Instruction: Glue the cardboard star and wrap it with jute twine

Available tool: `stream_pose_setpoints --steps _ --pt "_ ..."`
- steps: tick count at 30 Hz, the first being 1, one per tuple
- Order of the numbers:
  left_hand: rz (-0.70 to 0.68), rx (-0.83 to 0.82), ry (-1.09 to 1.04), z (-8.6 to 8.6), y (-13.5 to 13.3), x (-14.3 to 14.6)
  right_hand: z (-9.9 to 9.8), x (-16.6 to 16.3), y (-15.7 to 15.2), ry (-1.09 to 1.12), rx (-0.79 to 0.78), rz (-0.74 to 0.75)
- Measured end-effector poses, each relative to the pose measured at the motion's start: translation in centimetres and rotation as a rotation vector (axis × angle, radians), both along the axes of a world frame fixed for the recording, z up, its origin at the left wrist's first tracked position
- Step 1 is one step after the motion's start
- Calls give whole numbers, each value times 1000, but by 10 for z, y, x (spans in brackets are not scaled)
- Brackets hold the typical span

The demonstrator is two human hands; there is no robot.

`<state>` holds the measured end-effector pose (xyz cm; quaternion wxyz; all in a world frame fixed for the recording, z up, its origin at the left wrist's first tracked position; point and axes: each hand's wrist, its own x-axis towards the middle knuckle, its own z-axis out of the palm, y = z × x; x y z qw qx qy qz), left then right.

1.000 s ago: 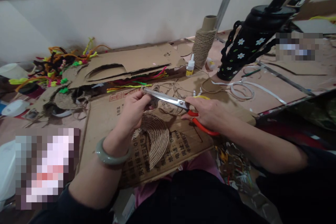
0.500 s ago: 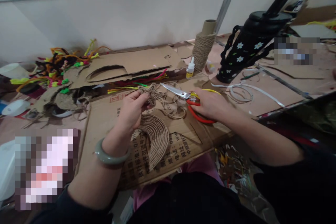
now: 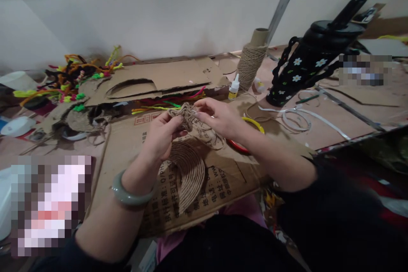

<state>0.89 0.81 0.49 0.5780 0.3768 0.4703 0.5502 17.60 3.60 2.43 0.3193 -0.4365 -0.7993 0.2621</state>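
Note:
Between my two hands is a small star-like piece of coiled jute twine (image 3: 185,114). My left hand (image 3: 164,134) pinches its left side, a pale green bangle (image 3: 132,189) around the wrist. From the right, the fingers of my right hand (image 3: 215,115) close on its other edge. Loose twine (image 3: 215,138) trails from the piece onto the cardboard (image 3: 127,157). Below my hands lies a crescent of twine rows (image 3: 190,174). Scissors with red and yellow handles (image 3: 255,124) rest on the cardboard, partly hidden by my right hand and forearm.
A spool of twine (image 3: 253,61) and a small glue bottle (image 3: 234,87) stand behind the cardboard. To the right is a tall black tumbler (image 3: 306,66) beside a coil of white strip (image 3: 296,120). Colourful pipe cleaners (image 3: 68,76) and cut cardboard (image 3: 178,72) lie at the back left.
My right hand has let go of the scissors, which now lie on the cardboard. It has moved left to the twine piece that my left hand keeps holding.

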Motion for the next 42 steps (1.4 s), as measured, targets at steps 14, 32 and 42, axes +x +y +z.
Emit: stream_pose_setpoints --steps 14,32,42 --pt "-123 -79 98 0 2 0 -14 -14 33 260 -59 199" --pt "28 -68 170 -8 2 6 -17 -8 22 -180 758 162" --pt "127 20 128 -8 0 12 -26 -21 8 -50 691 -56"
